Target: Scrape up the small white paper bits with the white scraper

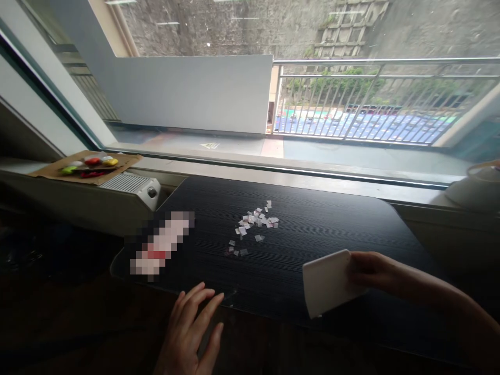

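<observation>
In the head view, my right hand point(369, 268) grips a white, flat-sided box-like object point(326, 284) by its right side, tilted over the right part of the black table point(289, 271). What is inside it does not show. My left hand point(193, 325) is at the front edge of the table with its fingers apart and holds nothing. Close to its fingertips lies a thin clear scrap point(231, 295). Small whitish square pieces point(255, 219) are scattered in a loose heap on the middle of the table, a few apart from the rest.
A blurred-out pink and red item point(166, 242) lies on the table's left side. Beyond it, a brown board point(50, 169) with colourful packets point(94, 161) rests by a white slatted unit point(135, 185). A window sill point(234, 169) runs behind the table.
</observation>
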